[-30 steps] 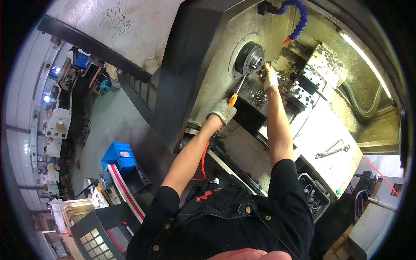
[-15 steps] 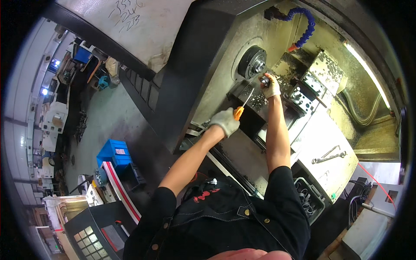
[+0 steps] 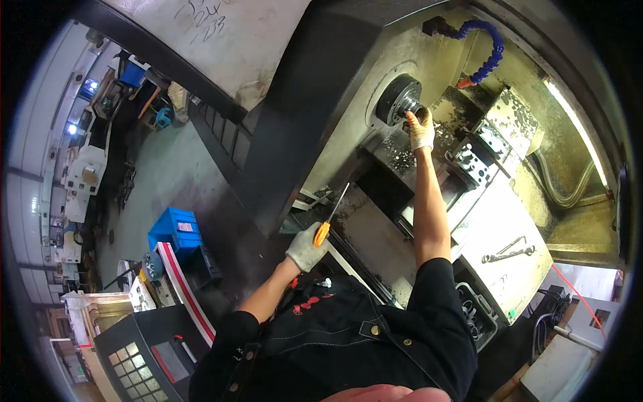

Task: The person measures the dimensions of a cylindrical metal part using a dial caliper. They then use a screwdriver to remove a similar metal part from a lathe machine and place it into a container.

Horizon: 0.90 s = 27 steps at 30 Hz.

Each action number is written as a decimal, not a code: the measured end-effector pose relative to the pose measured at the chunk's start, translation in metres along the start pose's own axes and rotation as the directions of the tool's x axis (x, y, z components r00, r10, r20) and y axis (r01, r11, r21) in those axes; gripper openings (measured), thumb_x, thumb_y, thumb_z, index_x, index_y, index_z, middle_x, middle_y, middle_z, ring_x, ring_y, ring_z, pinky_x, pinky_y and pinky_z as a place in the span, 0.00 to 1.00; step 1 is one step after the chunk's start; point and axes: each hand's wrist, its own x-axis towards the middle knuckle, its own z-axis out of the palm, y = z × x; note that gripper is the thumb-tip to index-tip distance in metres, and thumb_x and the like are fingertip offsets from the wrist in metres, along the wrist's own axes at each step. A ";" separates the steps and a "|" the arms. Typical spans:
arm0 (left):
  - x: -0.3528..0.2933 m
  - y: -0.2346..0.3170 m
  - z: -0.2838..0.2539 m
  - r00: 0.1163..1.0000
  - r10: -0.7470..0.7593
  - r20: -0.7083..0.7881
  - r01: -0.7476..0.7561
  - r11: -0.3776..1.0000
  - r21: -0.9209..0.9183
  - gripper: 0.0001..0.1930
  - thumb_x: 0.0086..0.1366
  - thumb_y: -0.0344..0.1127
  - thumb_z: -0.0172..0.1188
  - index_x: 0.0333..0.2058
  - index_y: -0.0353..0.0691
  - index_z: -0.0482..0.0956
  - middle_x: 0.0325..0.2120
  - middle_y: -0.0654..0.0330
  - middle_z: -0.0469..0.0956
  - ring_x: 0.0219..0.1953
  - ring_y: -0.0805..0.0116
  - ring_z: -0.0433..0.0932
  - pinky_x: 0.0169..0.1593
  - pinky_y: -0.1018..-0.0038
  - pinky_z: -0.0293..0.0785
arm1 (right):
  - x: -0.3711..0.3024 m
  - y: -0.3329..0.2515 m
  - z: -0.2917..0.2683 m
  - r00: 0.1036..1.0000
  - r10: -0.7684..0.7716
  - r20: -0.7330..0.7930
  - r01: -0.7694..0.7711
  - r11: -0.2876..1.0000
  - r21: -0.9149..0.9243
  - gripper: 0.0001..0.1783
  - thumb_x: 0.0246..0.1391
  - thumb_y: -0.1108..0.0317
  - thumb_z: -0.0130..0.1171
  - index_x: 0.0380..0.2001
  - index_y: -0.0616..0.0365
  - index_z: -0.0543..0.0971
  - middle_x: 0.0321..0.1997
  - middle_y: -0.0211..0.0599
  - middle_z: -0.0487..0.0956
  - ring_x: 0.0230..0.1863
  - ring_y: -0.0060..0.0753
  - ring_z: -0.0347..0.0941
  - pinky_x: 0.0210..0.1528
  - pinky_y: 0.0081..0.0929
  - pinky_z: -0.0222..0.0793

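Observation:
My gloved left hand (image 3: 303,250) is closed around the orange handle of a screwdriver (image 3: 322,233), close to my body. The thin metal shaft points up and away, touching nothing that I can make out. My right hand (image 3: 421,132), also gloved, is inside the lathe at the dark round chuck (image 3: 395,100). Its fingers grip a small dark metal ring (image 3: 421,112) against the chuck's bright nose. The fingers partly cover the ring, so I cannot tell how far it sits on.
Right of my right arm stands a tool block (image 3: 471,164). A blue segmented coolant hose (image 3: 494,53) curves above. Wrenches (image 3: 510,254) lie on a pale surface, with a bin (image 3: 494,329) of metal parts below. A blue crate (image 3: 175,228) stands left.
My left hand has drawn back toward my body with the screwdriver, away from the chuck. My right hand has moved up with the metal ring, to the chuck's nose.

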 end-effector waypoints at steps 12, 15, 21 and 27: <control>-0.029 0.003 -0.003 0.992 0.119 0.032 -0.113 0.982 -0.151 0.10 0.52 0.29 0.55 0.34 0.35 0.71 0.25 0.56 0.75 0.29 0.66 0.75 0.34 0.73 0.70 | -0.004 -0.027 -0.012 0.997 -0.023 0.071 0.039 0.968 -0.247 0.34 0.43 0.59 0.67 0.54 0.55 0.67 0.47 0.36 0.76 0.41 0.26 0.71 0.42 0.23 0.67; -0.051 0.020 -0.051 0.972 0.183 0.145 -0.119 0.922 -0.367 0.11 0.52 0.29 0.56 0.35 0.36 0.71 0.27 0.63 0.73 0.30 0.74 0.71 0.35 0.78 0.68 | -0.010 -0.047 -0.010 0.974 0.173 0.146 -0.155 0.980 -0.128 0.34 0.43 0.60 0.67 0.54 0.55 0.68 0.47 0.36 0.76 0.40 0.24 0.71 0.43 0.23 0.66; -0.067 0.023 -0.165 0.923 0.343 -0.172 -0.384 0.805 -0.452 0.08 0.53 0.29 0.54 0.33 0.36 0.70 0.28 0.61 0.73 0.34 0.74 0.71 0.40 0.75 0.68 | -0.015 -0.076 -0.009 0.986 0.059 0.154 0.048 0.789 -0.612 0.27 0.42 0.62 0.66 0.47 0.59 0.72 0.38 0.35 0.80 0.35 0.22 0.73 0.38 0.23 0.68; -0.025 0.031 -0.229 0.699 0.511 -0.500 -0.268 0.836 0.479 0.14 0.48 0.30 0.56 0.37 0.40 0.72 0.31 0.52 0.72 0.37 0.50 0.71 0.44 0.65 0.68 | 0.016 -0.035 -0.015 0.967 0.188 0.170 -0.134 0.949 -0.286 0.21 0.42 0.62 0.67 0.41 0.58 0.77 0.29 0.25 0.78 0.26 0.17 0.69 0.29 0.17 0.64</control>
